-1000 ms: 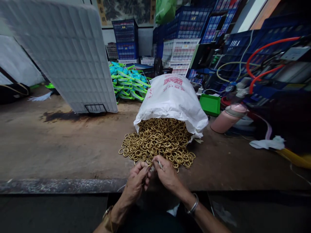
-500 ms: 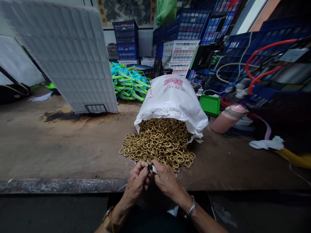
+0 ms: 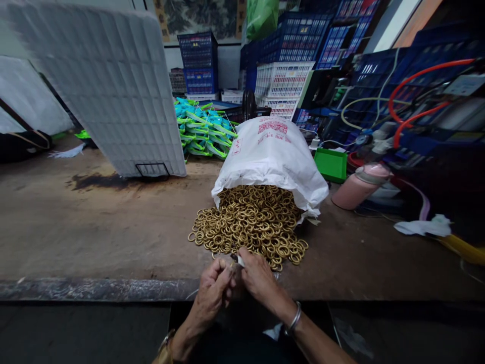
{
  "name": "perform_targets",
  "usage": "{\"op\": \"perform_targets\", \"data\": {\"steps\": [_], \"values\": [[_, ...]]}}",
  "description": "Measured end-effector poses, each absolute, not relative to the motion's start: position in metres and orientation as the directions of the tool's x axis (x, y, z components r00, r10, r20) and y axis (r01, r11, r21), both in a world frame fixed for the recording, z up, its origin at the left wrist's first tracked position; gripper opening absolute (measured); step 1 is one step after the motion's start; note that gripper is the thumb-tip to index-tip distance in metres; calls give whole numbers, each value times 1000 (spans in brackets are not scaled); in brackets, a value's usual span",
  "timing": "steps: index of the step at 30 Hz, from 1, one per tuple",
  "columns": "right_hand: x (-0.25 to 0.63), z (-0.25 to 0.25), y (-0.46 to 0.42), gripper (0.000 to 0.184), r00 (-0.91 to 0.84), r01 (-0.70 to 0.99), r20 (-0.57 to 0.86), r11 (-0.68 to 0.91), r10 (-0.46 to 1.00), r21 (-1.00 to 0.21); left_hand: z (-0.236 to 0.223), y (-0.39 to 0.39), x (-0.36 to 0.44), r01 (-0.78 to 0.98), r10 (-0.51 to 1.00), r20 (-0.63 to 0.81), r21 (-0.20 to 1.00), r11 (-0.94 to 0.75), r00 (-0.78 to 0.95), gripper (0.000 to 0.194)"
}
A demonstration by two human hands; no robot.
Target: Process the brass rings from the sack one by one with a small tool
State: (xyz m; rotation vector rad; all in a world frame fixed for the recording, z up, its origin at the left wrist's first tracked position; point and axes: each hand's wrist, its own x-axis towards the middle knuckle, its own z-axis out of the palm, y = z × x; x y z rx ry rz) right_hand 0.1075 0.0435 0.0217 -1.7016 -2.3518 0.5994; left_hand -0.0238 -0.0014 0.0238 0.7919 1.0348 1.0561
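Close together at the table's front edge, my two hands meet in front of a pile of gold-coloured metal rings (image 3: 250, 222). My right hand (image 3: 259, 278) is closed around a small tool (image 3: 240, 261) with a dark tip and a white, wrapped-looking grip; whether it is a knife I cannot tell. The tip points at the fingertips of my left hand (image 3: 215, 283), which is pinched shut. A tiny yellowish bit shows there, too small to name. The rings spill from the mouth of a white woven sack (image 3: 269, 156) lying on its side.
A tall white ribbed panel (image 3: 125, 91) stands on the wooden table (image 3: 113, 232) at left. Behind are green-and-blue strapped items (image 3: 206, 131) and stacked crates (image 3: 284, 81). A green tray (image 3: 330, 165), a pink bottle (image 3: 359, 187) and red hoses (image 3: 413, 81) are at right.
My left fingertips have drawn slightly down and away from the tool, showing more of its dark tip. The right hand stays nearly in place. The view has shifted slightly.
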Motion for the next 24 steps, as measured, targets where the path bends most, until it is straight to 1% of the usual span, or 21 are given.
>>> {"op": "perform_targets", "data": {"steps": [2, 4, 7, 12, 14, 18, 21, 24], "values": [[105, 19, 48, 23, -323, 888, -64, 279, 944, -365, 24, -7, -27, -381, 938, -292, 858, 344, 189, 27], [99, 20, 52, 21, -328, 895, -39, 298, 944, -333, 27, -10, -32, -477, 924, -318, 791, 383, 214, 25], [82, 25, 58, 20, -345, 894, -23, 321, 938, -313, 30, -8, -40, -590, 909, -371, 698, 407, 188, 25], [57, 30, 66, 30, -361, 912, -25, 347, 932, -219, 22, -4, -55, -662, 909, -405, 654, 365, 102, 22], [53, 28, 69, 29, -360, 918, -25, 349, 933, -188, 17, -3, -60, -704, 905, -412, 614, 359, 102, 20], [49, 18, 74, 22, -345, 925, -40, 332, 938, -182, 7, 0, -68, -765, 884, -442, 514, 387, 150, 26], [49, 11, 75, 22, -333, 930, -19, 325, 943, -172, 0, 3, -71, -800, 858, -490, 447, 401, 156, 21], [50, 10, 73, 25, -332, 933, -8, 327, 943, -152, -3, 6, -73, -813, 854, -501, 435, 386, 138, 20]]}}
